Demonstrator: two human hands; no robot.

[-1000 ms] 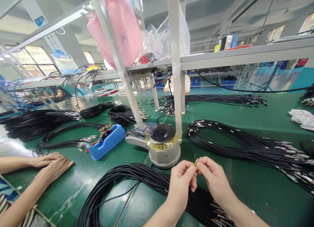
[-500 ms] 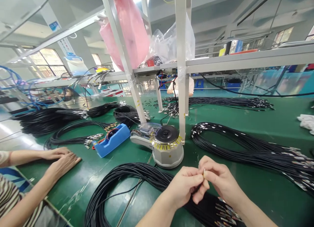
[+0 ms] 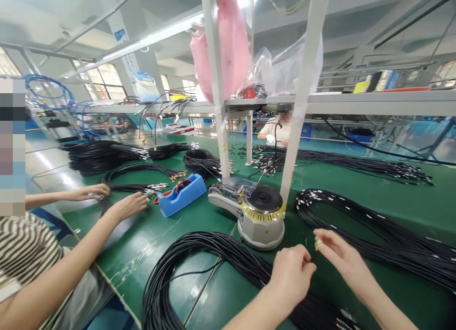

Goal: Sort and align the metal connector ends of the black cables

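My left hand (image 3: 292, 273) is closed, thumb against curled fingers, above a bundle of black cables (image 3: 199, 242). Whatever it may hold is hidden. A short gap separates it from my right hand (image 3: 340, 254), which pinches a small gold-coloured piece (image 3: 317, 245) between thumb and fingertips. The piece is too small to name more exactly. Beneath my hands, the cable bundle loops across the green table, its metal-tipped ends (image 3: 345, 320) at the bottom edge. A round tape dispenser (image 3: 261, 220) with a black top and yellow marks stands just beyond my left hand.
To the right lies another looped cable bundle (image 3: 356, 225) with white tags. A blue tape holder (image 3: 182, 197) sits left of the dispenser, near a co-worker's hands (image 3: 128, 207). White shelf posts (image 3: 299, 97) rise from the table. More cable bundles (image 3: 103, 156) lie behind.
My hands have come apart, the right one carrying the small gold-coloured piece. The view has turned left. The co-worker's hands, together before, are now apart and near the cables.
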